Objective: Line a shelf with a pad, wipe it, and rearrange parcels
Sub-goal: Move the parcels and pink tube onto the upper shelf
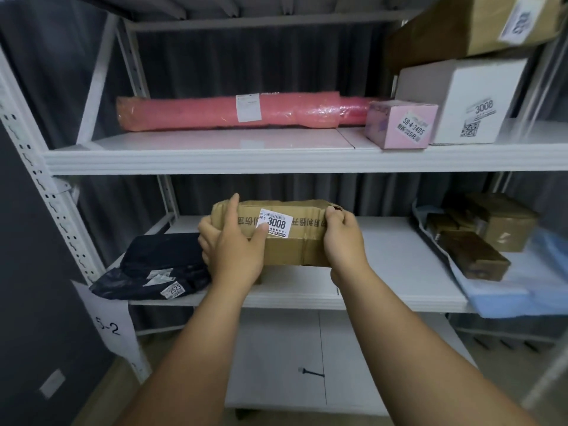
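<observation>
A brown cardboard parcel [292,238] with a white "3008" label is held over the middle shelf [393,272]. My left hand [233,244] grips its left end, thumb on the label. My right hand [342,238] grips its right end, fingers curled over the top corner. To the left, a dark plastic mailer [153,265] marked "2523" lies on the same shelf, touching my left hand's side. Whether the parcel's underside rests on the shelf cannot be told.
The upper shelf [215,158] carries a long pink wrapped roll [233,110], a pink box [402,124], a white box [467,99] and a brown box [470,26] above it. Brown boxes [479,241] on blue fabric [522,296] sit at right. A slotted upright [46,192] stands at left.
</observation>
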